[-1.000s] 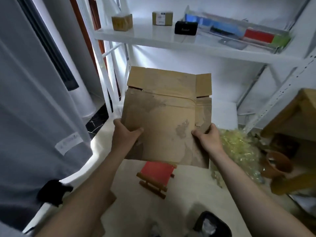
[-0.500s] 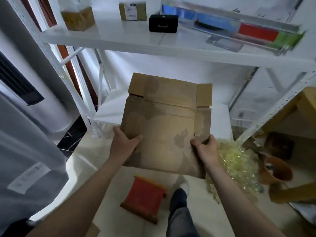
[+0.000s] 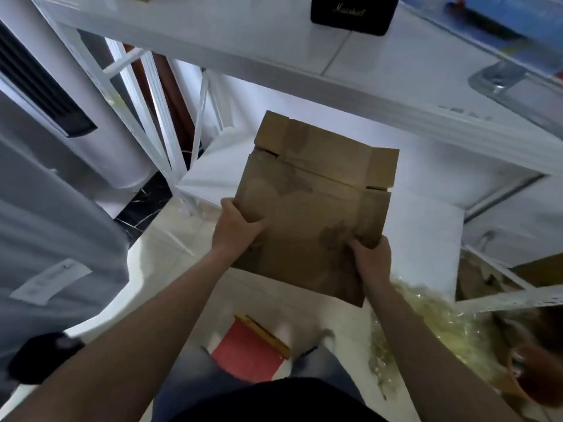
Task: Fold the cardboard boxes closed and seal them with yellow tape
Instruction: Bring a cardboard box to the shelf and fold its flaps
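Observation:
A flattened brown cardboard box (image 3: pixel 313 202), stained and creased, is held in the air in front of me, flaps pointing away toward the shelving. My left hand (image 3: pixel 236 223) grips its left edge with the thumb over the top face. My right hand (image 3: pixel 370 257) grips the lower right corner, fingers curled round the edge. No roll of yellow tape is in view.
A white metal shelf rack (image 3: pixel 274 47) stands ahead, with a black speaker (image 3: pixel 355 12) on its upper shelf. On the floor lie a small red folding stool (image 3: pixel 249 348) and a heap of yellowish plastic wrap (image 3: pixel 441 324). A white floor-standing unit (image 3: pixel 45 95) is at left.
The view has moved closer to the shelves and tilted downward. The box stays in both hands, now slightly rotated, with the same grips on its left edge and right corner.

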Demonstrator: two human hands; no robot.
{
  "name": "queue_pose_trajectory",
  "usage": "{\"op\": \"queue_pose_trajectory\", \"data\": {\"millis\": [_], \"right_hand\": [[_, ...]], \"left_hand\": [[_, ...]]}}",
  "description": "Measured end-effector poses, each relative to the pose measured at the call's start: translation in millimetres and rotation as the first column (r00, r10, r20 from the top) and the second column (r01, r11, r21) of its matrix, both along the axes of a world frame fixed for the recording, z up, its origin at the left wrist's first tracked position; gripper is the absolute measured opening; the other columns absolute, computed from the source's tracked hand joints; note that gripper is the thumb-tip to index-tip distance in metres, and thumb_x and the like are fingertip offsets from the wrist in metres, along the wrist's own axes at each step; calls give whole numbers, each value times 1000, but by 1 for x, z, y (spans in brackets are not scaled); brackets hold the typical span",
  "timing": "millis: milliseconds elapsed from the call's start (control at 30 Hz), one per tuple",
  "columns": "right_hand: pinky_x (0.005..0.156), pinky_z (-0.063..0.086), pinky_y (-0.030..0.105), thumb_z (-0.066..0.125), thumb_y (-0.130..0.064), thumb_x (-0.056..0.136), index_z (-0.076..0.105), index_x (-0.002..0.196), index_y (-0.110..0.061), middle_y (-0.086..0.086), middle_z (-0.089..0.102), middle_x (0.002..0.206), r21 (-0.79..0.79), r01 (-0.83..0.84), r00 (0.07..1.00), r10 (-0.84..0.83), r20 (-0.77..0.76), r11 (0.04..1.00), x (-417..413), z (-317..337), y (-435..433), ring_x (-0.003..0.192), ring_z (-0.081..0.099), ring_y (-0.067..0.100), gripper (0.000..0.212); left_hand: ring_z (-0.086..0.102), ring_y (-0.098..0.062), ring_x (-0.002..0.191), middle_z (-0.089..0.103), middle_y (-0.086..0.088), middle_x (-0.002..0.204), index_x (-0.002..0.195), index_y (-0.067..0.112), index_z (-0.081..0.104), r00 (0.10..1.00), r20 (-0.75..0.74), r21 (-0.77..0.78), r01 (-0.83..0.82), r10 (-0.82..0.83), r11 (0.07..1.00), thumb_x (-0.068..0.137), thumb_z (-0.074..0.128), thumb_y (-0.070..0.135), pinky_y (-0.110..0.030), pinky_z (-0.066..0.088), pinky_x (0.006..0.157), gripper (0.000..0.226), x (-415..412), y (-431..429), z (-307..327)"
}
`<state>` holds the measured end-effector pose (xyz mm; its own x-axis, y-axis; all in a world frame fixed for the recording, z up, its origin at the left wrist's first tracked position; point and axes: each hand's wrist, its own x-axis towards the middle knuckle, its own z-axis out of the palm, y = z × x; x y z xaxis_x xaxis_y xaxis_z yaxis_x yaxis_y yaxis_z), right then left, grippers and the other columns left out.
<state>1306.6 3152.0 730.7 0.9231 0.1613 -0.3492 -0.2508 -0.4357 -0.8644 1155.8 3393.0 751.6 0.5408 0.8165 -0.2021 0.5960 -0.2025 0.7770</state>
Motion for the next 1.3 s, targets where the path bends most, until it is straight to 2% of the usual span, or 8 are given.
{"op": "queue_pose_trajectory", "data": {"millis": [267, 400, 633, 767, 967, 1067, 1133, 1300], "right_hand": [[66, 45, 28, 77, -24, 81, 53, 107, -16, -6, 58, 92, 4, 75, 997, -75, 36, 997, 37, -116, 98, 83, 58, 12, 36], [77, 47, 34, 74, -26, 84, 54, 109, -15, -5, 60, 95, 38, 168, 982, -170, 77, 985, 70, -205, 137, 84, 57, 14, 34], [62, 41, 23, 65, -26, 89, 52, 102, -28, -11, 60, 97, 98, 200, 957, -215, 196, 975, 124, -331, 152, 86, 58, 5, 19], [67, 44, 26, 66, -25, 90, 54, 102, -30, -13, 61, 99, 137, 128, 948, -162, 275, 982, 142, -369, 145, 90, 59, 5, 18], [68, 56, 35, 65, -21, 96, 56, 102, -35, -4, 69, 106, 250, -3, 966, -62, 251, 968, 111, -368, 110, 91, 68, 18, 18], [71, 56, 31, 62, -17, 99, 56, 106, -33, -6, 70, 110, 283, -10, 935, -92, 343, 959, 89, -345, 97, 94, 69, 13, 19], [79, 57, 35, 62, -17, 99, 53, 111, -30, -9, 68, 109, 261, -22, 892, -100, 442, 965, 80, -325, 97, 97, 67, 12, 20], [84, 57, 39, 59, -23, 100, 50, 116, -27, -5, 67, 111, 250, -79, 824, -78, 561, 965, 64, -269, 114, 98, 66, 14, 20]], "left_hand": [[54, -22, 97, 51, -1, 114, 117, 20, 33, 994, -39, 55, 106, -104, 993, 75, 83, 40, -38, 50, 79, 68, 68, 113, -112], [59, -22, 94, 53, 1, 109, 113, 23, 30, 980, -14, 74, 198, -197, 977, 74, 79, 38, -32, 48, 67, 64, 124, 163, -197], [59, -28, 104, 55, -5, 116, 113, 22, 28, 969, 97, 66, 222, -228, 973, 70, 81, 43, -41, 52, 83, 71, 189, 185, -348], [60, -27, 98, 57, -3, 113, 112, 20, 28, 958, 179, 84, 210, -222, 974, 73, 83, 42, -35, 47, 74, 71, 201, 182, -398], [60, -28, 100, 54, 1, 103, 115, 15, 34, 951, 208, 93, 214, -229, 973, 71, 79, 38, -42, 53, 80, 67, 168, 162, -392], [49, -36, 118, 47, -11, 124, 131, 9, 36, 980, 10, 284, 187, -198, 940, 78, 76, 35, -44, 45, 91, 71, 151, 150, -363], [44, -36, 125, 41, -13, 134, 141, 11, 35, 967, 28, 344, 230, -255, 910, 82, 74, 31, -43, 42, 93, 73, 145, 138, -334], [60, -15, 109, 58, 5, 127, 133, 32, 54, 711, 254, 204, 623, -655, 755, 92, 65, 40, -32, 56, 81, 44, 140, 80, -259]]}}
